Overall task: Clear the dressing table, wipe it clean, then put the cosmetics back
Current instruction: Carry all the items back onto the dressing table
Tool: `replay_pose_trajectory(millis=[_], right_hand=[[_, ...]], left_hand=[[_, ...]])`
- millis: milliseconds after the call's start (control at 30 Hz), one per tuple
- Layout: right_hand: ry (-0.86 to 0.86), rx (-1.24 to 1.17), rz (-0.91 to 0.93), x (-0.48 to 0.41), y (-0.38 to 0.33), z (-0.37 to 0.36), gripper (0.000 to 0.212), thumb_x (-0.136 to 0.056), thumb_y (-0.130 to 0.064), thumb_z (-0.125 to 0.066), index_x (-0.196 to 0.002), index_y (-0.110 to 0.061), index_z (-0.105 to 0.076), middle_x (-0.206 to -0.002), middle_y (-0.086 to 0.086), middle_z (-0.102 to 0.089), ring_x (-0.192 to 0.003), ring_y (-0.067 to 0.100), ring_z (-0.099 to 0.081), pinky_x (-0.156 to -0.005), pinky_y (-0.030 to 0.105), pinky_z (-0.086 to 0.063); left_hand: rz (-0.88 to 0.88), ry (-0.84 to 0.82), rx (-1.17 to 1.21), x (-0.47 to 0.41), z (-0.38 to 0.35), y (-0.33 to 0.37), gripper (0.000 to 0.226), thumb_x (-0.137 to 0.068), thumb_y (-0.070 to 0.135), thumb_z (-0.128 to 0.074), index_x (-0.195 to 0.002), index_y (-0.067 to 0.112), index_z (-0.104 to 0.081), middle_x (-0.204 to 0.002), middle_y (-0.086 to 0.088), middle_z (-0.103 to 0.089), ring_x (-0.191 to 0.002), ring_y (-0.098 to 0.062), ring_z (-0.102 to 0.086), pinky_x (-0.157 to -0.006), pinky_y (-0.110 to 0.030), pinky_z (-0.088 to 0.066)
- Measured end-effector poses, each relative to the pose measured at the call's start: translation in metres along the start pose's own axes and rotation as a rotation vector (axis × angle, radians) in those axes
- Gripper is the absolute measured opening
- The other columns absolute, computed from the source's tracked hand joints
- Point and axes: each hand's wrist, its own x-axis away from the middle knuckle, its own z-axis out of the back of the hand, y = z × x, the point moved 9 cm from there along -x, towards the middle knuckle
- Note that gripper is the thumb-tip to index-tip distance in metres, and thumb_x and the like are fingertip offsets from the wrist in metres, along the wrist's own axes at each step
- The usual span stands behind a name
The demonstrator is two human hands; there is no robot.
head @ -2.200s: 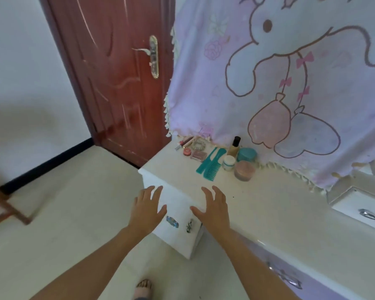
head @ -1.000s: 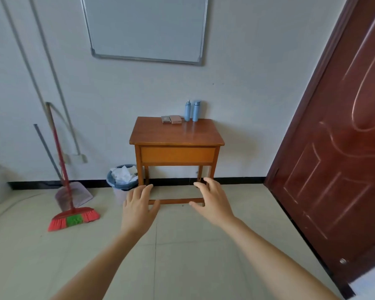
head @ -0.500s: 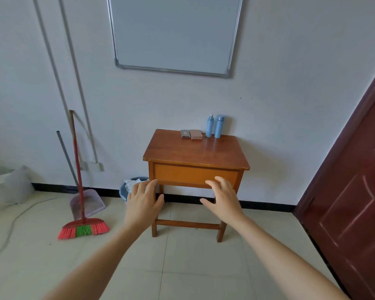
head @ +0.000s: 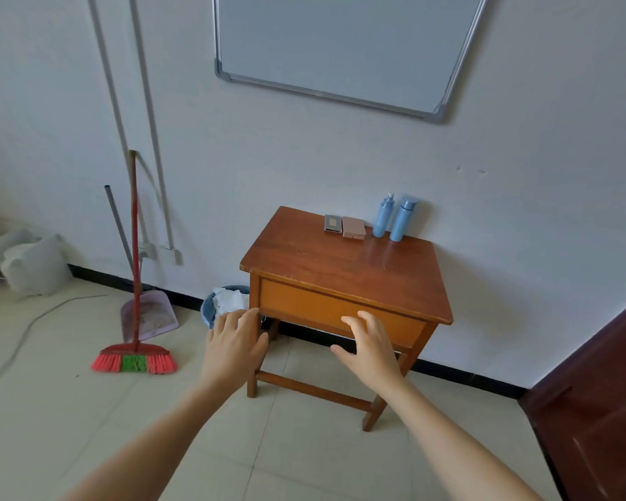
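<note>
1. Head view, hands: the left hand (head: 234,350) and the right hand (head: 371,350) were held out in front of the body, palms down. The fingers of both were loosely spread and relaxed, and nothing was gripped by either. Both were seen in front of the near edge of a small wooden table (head: 340,273); whether it was touched could not be told.
2. Head view, cosmetics: four items were lined up along the back edge of the wooden table, close to the wall. A blue pump bottle (head: 383,216) and a blue capped bottle (head: 402,220) were stood upright just beside each other at the right. A pink compact (head: 353,227) and a small grey compact (head: 333,223) were laid flat to their left, side by side.
3. Head view, surroundings: a whiteboard (head: 340,41) was hung on the wall above the table. A red broom (head: 134,283) and a pale purple dustpan (head: 149,314) were leaned against the wall at the left. A blue bin (head: 210,309) holding crumpled paper was set just beside the table's left legs. A dark red door (head: 600,403) was seen at the right edge, and a white bag (head: 38,263) at the far left.
</note>
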Motion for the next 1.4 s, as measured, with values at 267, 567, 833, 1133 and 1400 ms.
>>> replay_pose_trajectory(millis=[267, 567, 833, 1133, 1400], right_hand=[[0.005, 0.043, -0.044, -0.098, 0.015, -0.007, 0.056, -0.089, -0.043, -0.052, -0.138, -0.022, -0.034, -0.149, 0.004, -0.021, -0.139, 0.02, -0.016, -0.111, 0.033, -0.023], [0.049, 0.053, -0.195, -0.219, 0.033, 0.002, 0.053, -0.089, -0.04, -0.053, -0.136, -0.02, -0.038, -0.146, 0.007, -0.026, -0.138, 0.021, -0.019, -0.11, 0.033, -0.024], [-0.037, 0.03, -0.337, -0.252, 0.079, -0.034, 0.051, -0.089, -0.04, -0.053, -0.134, -0.021, -0.039, -0.145, 0.007, -0.027, -0.136, 0.021, -0.023, -0.109, 0.033, -0.03], [-0.035, -0.063, -0.384, -0.326, 0.156, -0.047, 0.05, -0.089, -0.04, -0.052, -0.133, -0.022, -0.039, -0.144, 0.006, -0.03, -0.134, 0.021, -0.026, -0.106, 0.032, -0.03], [-0.073, -0.18, -0.401, -0.395, 0.22, -0.063, 0.049, -0.089, -0.04, -0.052, -0.133, -0.021, -0.04, -0.143, 0.006, -0.03, -0.132, 0.02, -0.029, -0.106, 0.033, -0.034]], left_hand=[[-0.033, -0.001, 0.059, -0.117, -0.03, -0.011, 0.046, -0.094, 0.03, -0.045, -0.137, 0.016, -0.038, -0.14, -0.005, -0.041, -0.131, -0.025, -0.029, -0.107, -0.039, -0.026], [-0.081, -0.058, 0.088, -0.25, -0.051, -0.027, 0.046, -0.094, 0.033, -0.042, -0.137, 0.018, -0.037, -0.141, -0.002, -0.04, -0.131, -0.021, -0.029, -0.108, -0.035, -0.026], [-0.041, -0.183, 0.076, -0.298, -0.107, -0.039, 0.047, -0.094, 0.035, -0.042, -0.137, 0.018, -0.037, -0.141, -0.003, -0.04, -0.132, -0.022, -0.029, -0.107, -0.038, -0.028], [-0.054, -0.256, -0.028, -0.367, -0.162, -0.005, 0.047, -0.095, 0.04, -0.037, -0.139, 0.022, -0.032, -0.145, 0.001, -0.033, -0.136, -0.019, -0.024, -0.111, -0.036, -0.023], [0.039, -0.315, -0.119, -0.433, -0.224, 0.041, 0.049, -0.095, 0.04, -0.037, -0.14, 0.022, -0.031, -0.146, 0.0, -0.032, -0.136, -0.02, -0.024, -0.111, -0.036, -0.024]])
